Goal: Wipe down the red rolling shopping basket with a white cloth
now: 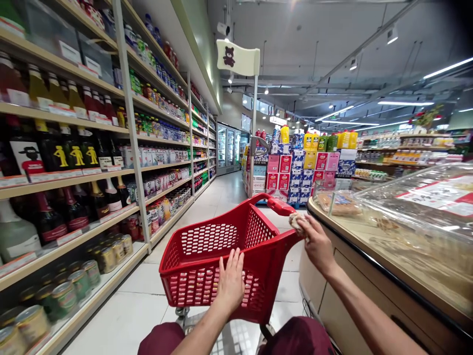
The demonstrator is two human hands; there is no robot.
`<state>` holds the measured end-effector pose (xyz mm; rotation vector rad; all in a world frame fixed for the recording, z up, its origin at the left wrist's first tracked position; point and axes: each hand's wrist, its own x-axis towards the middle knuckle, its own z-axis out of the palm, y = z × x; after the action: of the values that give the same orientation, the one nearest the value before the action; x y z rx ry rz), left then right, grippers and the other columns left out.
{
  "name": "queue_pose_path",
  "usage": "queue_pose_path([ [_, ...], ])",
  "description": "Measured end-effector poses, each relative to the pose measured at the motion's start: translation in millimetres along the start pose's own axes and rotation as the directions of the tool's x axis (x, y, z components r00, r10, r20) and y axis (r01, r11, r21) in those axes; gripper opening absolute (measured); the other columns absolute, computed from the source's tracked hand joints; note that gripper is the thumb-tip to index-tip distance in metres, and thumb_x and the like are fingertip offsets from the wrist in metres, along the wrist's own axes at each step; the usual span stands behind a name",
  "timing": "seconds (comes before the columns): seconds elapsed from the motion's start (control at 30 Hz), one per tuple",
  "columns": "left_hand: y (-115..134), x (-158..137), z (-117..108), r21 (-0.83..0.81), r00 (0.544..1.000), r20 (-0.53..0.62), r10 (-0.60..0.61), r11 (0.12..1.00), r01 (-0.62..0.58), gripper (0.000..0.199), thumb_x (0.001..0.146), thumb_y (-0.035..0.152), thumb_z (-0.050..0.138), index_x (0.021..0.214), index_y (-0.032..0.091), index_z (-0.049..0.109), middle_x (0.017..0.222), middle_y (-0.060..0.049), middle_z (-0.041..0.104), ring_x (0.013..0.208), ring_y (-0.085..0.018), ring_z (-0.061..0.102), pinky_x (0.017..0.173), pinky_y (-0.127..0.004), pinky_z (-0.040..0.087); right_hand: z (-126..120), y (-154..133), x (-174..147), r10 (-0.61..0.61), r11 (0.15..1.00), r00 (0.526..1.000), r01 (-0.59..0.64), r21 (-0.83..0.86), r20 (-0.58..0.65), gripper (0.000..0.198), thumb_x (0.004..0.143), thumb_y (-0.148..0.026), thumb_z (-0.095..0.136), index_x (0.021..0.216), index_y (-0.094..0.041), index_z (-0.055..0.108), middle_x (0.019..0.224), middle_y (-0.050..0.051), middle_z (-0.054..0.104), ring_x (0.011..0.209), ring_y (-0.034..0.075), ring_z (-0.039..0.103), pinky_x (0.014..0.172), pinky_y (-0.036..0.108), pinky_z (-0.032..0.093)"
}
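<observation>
Maroon trousers (297, 337): both knees, right up close.
Left hand (231, 281): fingers nearly straight, grasping nothing, over the near side of the red cart (271, 276).
Right hand (318, 242): fingers curled shut round a pale cloth (296, 222), at the handle's (283, 207) end.
Cart: between shelves (114, 283) and tabletop (353, 223).
Cartons (279, 172): stacked beyond.

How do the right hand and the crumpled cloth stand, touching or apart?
Touching. The head view shows the right hand gripping the crumpled cloth beside the red cart handle.

Cloth (295, 222) part-hidden by right hand (318, 242)
</observation>
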<state>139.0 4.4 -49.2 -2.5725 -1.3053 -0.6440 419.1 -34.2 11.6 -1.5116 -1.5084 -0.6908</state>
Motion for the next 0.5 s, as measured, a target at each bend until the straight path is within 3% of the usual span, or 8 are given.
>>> queue_pose_path([
  [0.1, 0.0, -1.0, 1.3, -0.006, 1.0, 0.015, -0.007, 1.0, 0.008, 0.07, 0.068, 0.01, 0.037, 0.135, 0.015, 0.022, 0.144, -0.005, 0.019, 0.132, -0.021, 0.011, 0.105, -0.051, 0.016, 6.5, 6.6, 26.2, -0.055, 0.99, 0.989, 0.072, -0.119, 0.139, 0.045, 0.072, -0.008, 0.041, 0.111, -0.021, 0.057, 0.123, 0.009, 0.051, 0.11, 0.023, 0.05, 0.09, 0.039, 0.044],
  [0.17, 0.6, -1.7, 2.1, -0.006, 1.0, 0.014, -0.016, 1.0, 0.016, 0.071, 0.067, 0.01, 0.036, 0.136, 0.015, 0.021, 0.144, -0.004, 0.017, 0.133, -0.021, 0.01, 0.105, -0.051, 0.016, 23.1, -6.1, 23.2, -0.113, 0.978, 0.977, 0.142, -0.155, 0.182, 0.045, 0.072, -0.008, 0.041, 0.113, -0.017, 0.055, 0.121, 0.013, 0.052, 0.112, 0.026, 0.047, 0.091, 0.044, 0.041],
  [0.23, 0.2, -2.9, 2.8, -0.003, 1.0, 0.018, -0.018, 1.0, 0.018, 0.072, 0.066, 0.009, 0.036, 0.136, 0.015, 0.019, 0.144, -0.004, 0.016, 0.133, -0.02, 0.009, 0.105, -0.051, 0.015, 42.1, -27.2, 10.0, -0.202, 0.965, 0.962, 0.228, -0.131, 0.185, 0.042, 0.076, -0.009, 0.039, 0.114, -0.017, 0.055, 0.119, 0.012, 0.053, 0.113, 0.026, 0.047, 0.092, 0.045, 0.04],
  [0.33, -4.2, -5.9, 4.2, 0.008, 0.999, 0.035, -0.009, 1.0, 0.008, 0.076, 0.064, 0.007, 0.035, 0.137, 0.017, 0.017, 0.144, -0.003, 0.014, 0.133, -0.02, 0.008, 0.105, -0.051, 0.013, 54.5, -45.5, -1.7, -0.373, 0.923, 0.898, 0.385, -0.009, 0.233, 0.04, 0.082, -0.013, 0.036, 0.114, -0.026, 0.054, 0.119, 0.005, 0.055, 0.111, 0.02, 0.049, 0.093, 0.038, 0.04],
  [0.4, -9.3, -8.6, 5.6, 0.025, 0.998, 0.043, -0.035, 0.999, 0.034, 0.078, 0.062, 0.006, 0.036, 0.137, 0.017, 0.015, 0.144, -0.004, 0.013, 0.133, -0.02, 0.007, 0.105, -0.052, 0.013, 46.0, -35.5, 5.8, -0.356, 0.931, 0.903, 0.366, 0.005, 0.238, 0.037, 0.082, -0.016, 0.036, 0.11, -0.028, 0.058, 0.115, 0.003, 0.058, 0.105, 0.018, 0.053, 0.089, 0.034, 0.043],
  [0.5, -16.0, -12.2, 8.2, 0.049, 0.997, 0.035, -0.075, 0.996, 0.074, 0.08, 0.061, 0.006, 0.036, 0.137, 0.015, 0.015, 0.144, -0.006, 0.013, 0.133, -0.021, 0.007, 0.105, -0.052, 0.012, 24.5, -6.7, 25.6, -0.172, 0.977, 0.974, 0.188, -0.101, 0.147, 0.034, 0.082, -0.019, 0.035, 0.1, -0.022, 0.064, 0.106, 0.008, 0.062, 0.095, 0.021, 0.057, 0.084, 0.036, 0.045],
])
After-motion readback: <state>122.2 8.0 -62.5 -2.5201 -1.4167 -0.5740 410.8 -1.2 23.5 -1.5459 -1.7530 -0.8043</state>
